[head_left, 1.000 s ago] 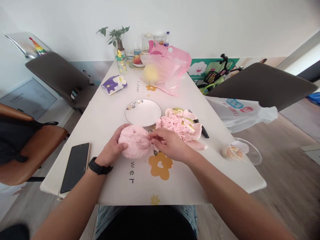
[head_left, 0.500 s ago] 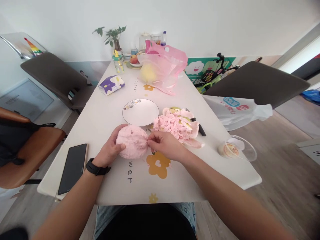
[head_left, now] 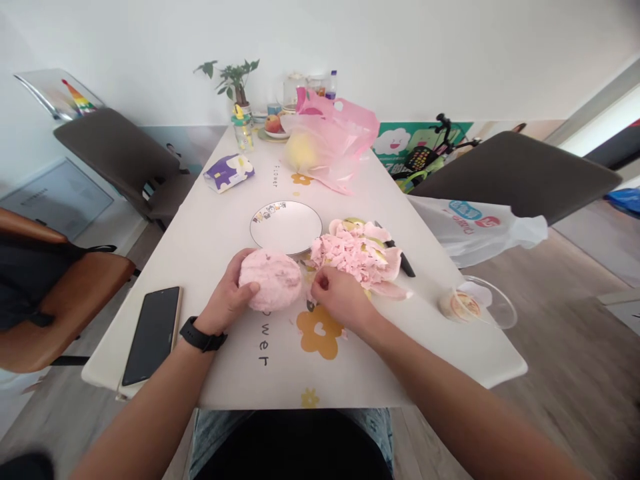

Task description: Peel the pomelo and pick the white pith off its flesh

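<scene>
A round peeled pomelo (head_left: 271, 280), pale pink with darker streaks, is held just above the near part of the table. My left hand (head_left: 230, 295) grips its left side, with the thumb across the front. Just off its right side is my right hand (head_left: 340, 297), fingers pinched together; whatever lies between the fingertips is hidden. Behind that hand, a heap of torn pink pith (head_left: 345, 253) rests on pieces of thick peel (head_left: 393, 262). A white plate (head_left: 285, 227) with small printed figures stands beyond the pomelo.
A black-handled knife (head_left: 406, 259) lies right of the peel. The clear plastic cup (head_left: 493, 303) is near the right edge, the phone (head_left: 153, 335) at the left edge. Farther back are a tissue pack (head_left: 229, 172) and a pink bag (head_left: 345, 133) with a yellow fruit (head_left: 300, 152).
My right hand has come away from the pomelo's side and moved slightly right, toward the pith heap. The pomelo stays in my left hand, and the whole view has shifted a little.
</scene>
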Demonstrator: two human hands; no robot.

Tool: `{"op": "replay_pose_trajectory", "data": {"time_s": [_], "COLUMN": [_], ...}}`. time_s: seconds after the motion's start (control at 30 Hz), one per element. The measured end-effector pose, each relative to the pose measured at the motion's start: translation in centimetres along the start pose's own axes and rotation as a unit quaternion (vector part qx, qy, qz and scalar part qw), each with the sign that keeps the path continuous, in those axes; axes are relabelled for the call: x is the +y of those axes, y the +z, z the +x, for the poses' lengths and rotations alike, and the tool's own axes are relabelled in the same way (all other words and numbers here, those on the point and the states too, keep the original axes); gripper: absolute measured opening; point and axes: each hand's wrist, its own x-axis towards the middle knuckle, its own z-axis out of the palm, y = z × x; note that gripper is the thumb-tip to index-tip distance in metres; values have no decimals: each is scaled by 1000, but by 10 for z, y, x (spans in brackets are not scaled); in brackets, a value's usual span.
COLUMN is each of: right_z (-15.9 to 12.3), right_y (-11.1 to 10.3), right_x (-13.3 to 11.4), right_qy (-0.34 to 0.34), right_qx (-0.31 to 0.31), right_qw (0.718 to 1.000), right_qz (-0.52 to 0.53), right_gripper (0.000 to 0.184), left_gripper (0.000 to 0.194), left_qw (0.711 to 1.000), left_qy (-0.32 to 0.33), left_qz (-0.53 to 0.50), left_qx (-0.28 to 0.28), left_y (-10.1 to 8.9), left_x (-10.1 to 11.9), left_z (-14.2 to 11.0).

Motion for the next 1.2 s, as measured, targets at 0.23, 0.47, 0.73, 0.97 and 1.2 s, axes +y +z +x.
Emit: {"op": "replay_pose_trajectory", "data": {"time_s": [0.23, 0.47, 0.73, 0.97, 1.2], "right_z": [-8, -29, -36, -36, -33], "right_y": [-15, -3, 10, 7, 5], "right_x": [-1, -11, -17, -19, -17], "right_qy": [-188, -239, -158, -171, -178], "right_qx": [107, 146, 89, 88, 70], "right_qw": [972, 957, 983, 980, 980], "right_qz": [-95, -83, 37, 48, 59], "right_gripper": [24, 16, 5, 4, 8], "left_gripper": [78, 76, 75, 76, 77], "left_qw": [992, 950, 925, 918, 918], "left_qy": [19, 73, 109, 104, 100], "left_qz": [124, 299, 359, 374, 374], "left_qx": [23, 54, 66, 81, 91], "left_y": [9, 25, 32, 36, 38], "left_x": [4, 15, 16, 18, 19], "left_z": [-3, -10, -13, -14, -14]}}
